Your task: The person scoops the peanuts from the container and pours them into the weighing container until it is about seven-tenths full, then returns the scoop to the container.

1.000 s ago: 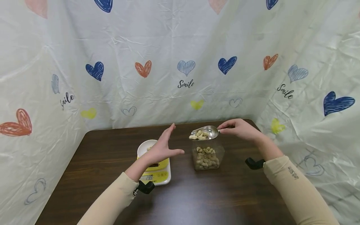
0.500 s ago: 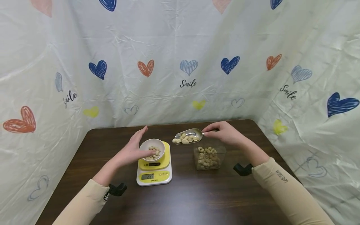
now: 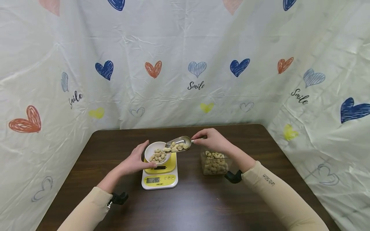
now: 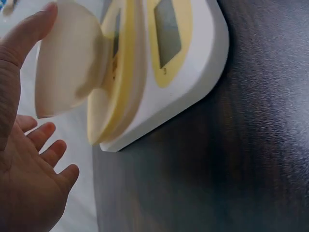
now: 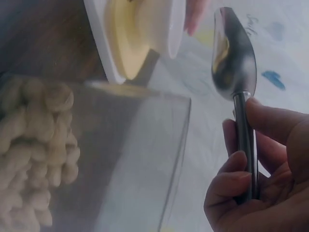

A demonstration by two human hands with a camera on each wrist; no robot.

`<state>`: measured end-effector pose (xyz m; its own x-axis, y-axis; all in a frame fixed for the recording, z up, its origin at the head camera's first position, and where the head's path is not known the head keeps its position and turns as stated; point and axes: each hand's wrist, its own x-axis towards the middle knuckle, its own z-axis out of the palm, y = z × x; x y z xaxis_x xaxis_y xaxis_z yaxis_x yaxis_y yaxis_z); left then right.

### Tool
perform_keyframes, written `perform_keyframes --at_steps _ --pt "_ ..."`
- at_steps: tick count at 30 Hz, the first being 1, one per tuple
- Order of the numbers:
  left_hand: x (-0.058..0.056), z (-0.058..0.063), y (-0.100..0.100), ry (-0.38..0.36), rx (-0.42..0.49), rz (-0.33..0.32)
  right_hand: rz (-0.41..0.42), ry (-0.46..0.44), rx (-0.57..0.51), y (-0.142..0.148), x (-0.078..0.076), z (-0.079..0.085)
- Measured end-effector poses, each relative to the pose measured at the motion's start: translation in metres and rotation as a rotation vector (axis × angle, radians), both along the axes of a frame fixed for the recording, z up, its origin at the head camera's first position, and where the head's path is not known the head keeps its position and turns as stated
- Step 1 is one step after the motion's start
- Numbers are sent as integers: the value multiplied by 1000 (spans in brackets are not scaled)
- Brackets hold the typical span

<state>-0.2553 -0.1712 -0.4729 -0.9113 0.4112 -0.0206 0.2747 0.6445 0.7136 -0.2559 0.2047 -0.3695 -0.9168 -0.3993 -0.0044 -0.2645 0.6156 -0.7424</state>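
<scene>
My right hand grips the handle of a metal scoop, its fingers curled round it in the right wrist view. Peanuts in the shell lie in the scoop, whose lip is at the right rim of a white bowl. More peanuts are inside that bowl. Beneath it is a yellow and white kitchen scale, its display appearing to read 295. At the bowl's left side my left hand is spread, fingers relaxed; the left wrist view has the thumb by the rim, contact unclear.
A clear plastic container of peanuts stands right of the scale, under my right forearm. The dark wooden table ends at the back against a white curtain printed with hearts.
My right hand has carried the loaded scoop leftward from above the container to the bowl. The left hand went left, then came in beside the bowl.
</scene>
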Motion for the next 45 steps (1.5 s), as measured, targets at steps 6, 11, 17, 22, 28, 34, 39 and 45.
perform_keyframes --at_steps 6,11,17,22,28,34,39,45 --pt "-1 -3 2 11 3 -3 -10 116 105 -22 -2 -2" --pt "-1 -4 5 8 -4 1 -7 256 222 -35 -1 4" --pt "0 -3 7 11 10 -10 -23 339 283 -36 1 7" --pt "0 -4 9 11 17 -14 -37 324 267 -29 1 7" --pt "4 2 13 18 17 8 -78 273 218 -8 3 13" --pt "16 31 38 100 100 53 -109 186 109 35 6 24" --pt "31 46 72 127 165 -6 -134 88 51 72 9 32" --pt "45 46 119 89 209 -108 -158 113 143 105 18 42"
